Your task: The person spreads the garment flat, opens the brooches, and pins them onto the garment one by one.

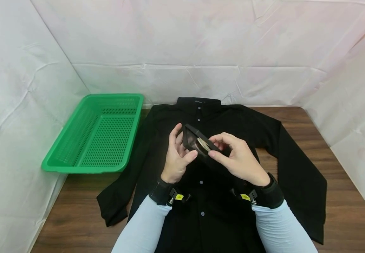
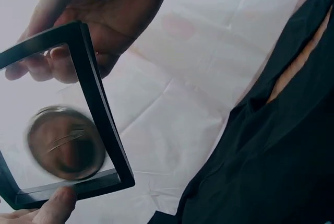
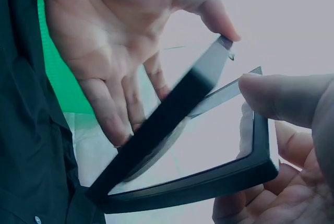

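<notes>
Both hands hold a square black display case [image 1: 198, 132] with clear film in its frame, raised above a black button shirt [image 1: 198, 202]. The two halves of the case stand apart like a V in the right wrist view, joined at the lower left. Between the films sits a round metal brooch [image 2: 67, 148], its pin-like bar showing in the left wrist view. My left hand [image 1: 176, 158] grips one half, thumb and fingertips on its edges. With thumb and fingers, my right hand [image 1: 237, 158] pinches the other half. The right fingertips are partly hidden in the head view.
A green plastic basket [image 1: 84, 169] stands to the left, beside the shirt's sleeve. The shirt lies spread on a brown wooden table [image 1: 299, 130]. White cloth walls [image 1: 201, 42] enclose the back and both sides.
</notes>
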Demonstrator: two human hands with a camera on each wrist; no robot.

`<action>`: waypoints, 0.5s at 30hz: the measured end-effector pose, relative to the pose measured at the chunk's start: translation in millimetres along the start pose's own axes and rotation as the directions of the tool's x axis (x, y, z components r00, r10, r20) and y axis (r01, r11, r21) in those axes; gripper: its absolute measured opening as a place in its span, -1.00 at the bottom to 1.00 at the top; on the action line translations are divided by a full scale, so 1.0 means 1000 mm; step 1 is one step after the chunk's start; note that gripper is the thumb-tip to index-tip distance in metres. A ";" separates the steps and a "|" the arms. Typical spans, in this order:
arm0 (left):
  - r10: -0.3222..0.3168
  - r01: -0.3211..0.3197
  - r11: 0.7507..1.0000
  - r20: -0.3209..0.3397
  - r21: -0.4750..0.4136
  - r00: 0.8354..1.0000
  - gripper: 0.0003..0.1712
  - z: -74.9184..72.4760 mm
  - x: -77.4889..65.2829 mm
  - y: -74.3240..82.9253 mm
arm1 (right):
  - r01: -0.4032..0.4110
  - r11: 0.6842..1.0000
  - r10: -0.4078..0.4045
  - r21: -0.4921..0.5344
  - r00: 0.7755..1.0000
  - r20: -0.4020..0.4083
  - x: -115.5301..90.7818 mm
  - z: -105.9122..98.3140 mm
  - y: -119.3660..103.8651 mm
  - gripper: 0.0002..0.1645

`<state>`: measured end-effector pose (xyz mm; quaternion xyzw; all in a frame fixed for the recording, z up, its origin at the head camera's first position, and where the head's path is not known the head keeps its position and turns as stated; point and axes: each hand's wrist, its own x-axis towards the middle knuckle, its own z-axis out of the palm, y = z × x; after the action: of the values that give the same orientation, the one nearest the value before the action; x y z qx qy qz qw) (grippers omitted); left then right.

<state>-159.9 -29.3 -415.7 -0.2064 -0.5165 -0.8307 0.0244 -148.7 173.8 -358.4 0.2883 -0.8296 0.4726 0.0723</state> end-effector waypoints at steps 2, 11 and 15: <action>-0.038 0.040 0.996 0.020 -0.085 0.999 0.23 0.000 0.000 -0.003 | 0.002 1.000 -0.002 0.008 1.000 -0.010 0.001 -0.002 -0.005 -0.64; -0.152 0.208 0.839 0.151 -0.502 0.977 -0.07 -0.006 -0.003 -0.032 | -0.037 0.998 0.036 0.043 0.999 0.028 0.003 -0.001 -0.002 -0.56; -0.094 0.236 0.763 0.258 -0.602 0.962 -0.35 -0.006 -0.002 -0.036 | -0.043 0.997 0.040 0.059 0.998 0.045 0.002 0.001 -0.003 -0.54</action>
<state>-169.1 -18.4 -449.7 -0.2435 -0.2263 -0.9268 -0.1746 -148.4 171.2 -356.5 0.2833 -0.8222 0.4924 0.0353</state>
